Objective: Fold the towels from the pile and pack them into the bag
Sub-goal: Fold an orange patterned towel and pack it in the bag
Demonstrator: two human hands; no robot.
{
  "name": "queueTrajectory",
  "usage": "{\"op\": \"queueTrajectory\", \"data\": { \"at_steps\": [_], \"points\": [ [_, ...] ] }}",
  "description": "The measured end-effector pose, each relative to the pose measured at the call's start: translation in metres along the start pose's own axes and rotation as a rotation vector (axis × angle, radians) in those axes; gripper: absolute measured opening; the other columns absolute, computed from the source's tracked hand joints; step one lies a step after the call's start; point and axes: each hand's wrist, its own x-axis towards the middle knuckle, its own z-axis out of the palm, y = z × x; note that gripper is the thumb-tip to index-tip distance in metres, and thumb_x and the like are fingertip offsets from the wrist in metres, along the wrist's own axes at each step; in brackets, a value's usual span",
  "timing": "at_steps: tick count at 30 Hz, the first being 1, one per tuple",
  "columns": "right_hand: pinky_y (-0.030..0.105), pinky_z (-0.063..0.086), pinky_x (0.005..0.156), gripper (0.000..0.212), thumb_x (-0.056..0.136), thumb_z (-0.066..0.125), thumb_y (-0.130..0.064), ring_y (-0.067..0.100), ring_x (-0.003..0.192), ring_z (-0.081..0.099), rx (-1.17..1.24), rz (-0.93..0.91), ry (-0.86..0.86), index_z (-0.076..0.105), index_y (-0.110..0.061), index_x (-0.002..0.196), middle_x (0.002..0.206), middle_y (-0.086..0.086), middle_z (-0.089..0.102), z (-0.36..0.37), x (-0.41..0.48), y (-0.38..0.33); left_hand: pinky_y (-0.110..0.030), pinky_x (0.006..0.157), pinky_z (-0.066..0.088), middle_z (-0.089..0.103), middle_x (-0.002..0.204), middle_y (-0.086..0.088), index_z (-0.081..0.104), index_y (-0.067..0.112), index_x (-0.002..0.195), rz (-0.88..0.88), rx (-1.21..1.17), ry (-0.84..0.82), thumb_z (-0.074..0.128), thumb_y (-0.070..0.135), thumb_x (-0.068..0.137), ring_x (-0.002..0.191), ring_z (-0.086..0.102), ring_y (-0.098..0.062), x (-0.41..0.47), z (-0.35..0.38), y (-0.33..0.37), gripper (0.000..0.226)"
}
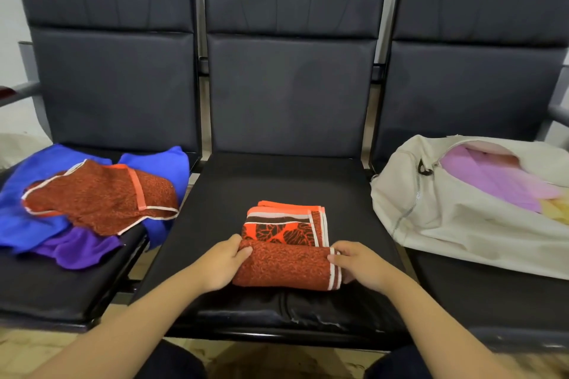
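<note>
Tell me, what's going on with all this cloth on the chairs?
A person is folding an orange patterned towel on the middle seat. The left hand grips its left end and the right hand pinches the striped right end, with the near edge turned over. On the left seat lies a pile: a rust towel over a blue cloth and a purple cloth. On the right seat sits a cream bag, unzipped, with lilac cloth inside.

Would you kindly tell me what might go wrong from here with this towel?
The left hand and right hand grip only the near fold of the orange patterned towel, so its far layers may splay when lifted. The cream fabric bag looks partly filled with lilac cloth, so insertion may snag.
</note>
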Motion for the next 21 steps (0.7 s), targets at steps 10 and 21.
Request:
{"op": "queueTrajectory", "data": {
  "at_steps": [10, 21],
  "points": [
    [0.023, 0.041, 0.063, 0.018, 0.091, 0.061, -0.026, 0.006, 0.071, 0.051, -0.490, -0.145, 0.272, 0.051, -0.021, 0.105, 0.090, -0.007, 0.050, 0.023, 0.014, 0.005, -0.030, 0.089, 0.043, 0.045, 0.100, -0.001, 0.049, 0.021, 0.091, -0.212, 0.107, 0.089, 0.064, 0.040, 0.087, 0.095, 0.053, -0.019, 0.007, 0.002, -0.009, 0.023],
    [0.028, 0.050, 0.088, 0.038, 0.081, 0.073, -0.027, 0.006, 0.097, 0.057, -0.406, -0.197, -0.017, 0.048, -0.039, 0.107, 0.110, -0.011, 0.059, 0.013, 0.009, 0.004, -0.009, 0.088, 0.038, 0.058, 0.112, 0.021, 0.052, 0.040, 0.111, 0.131, 0.039, -0.166, 0.077, 0.044, 0.072, 0.102, 0.055, 0.004, -0.001, -0.014, -0.030, 0.046]
  ]
}}
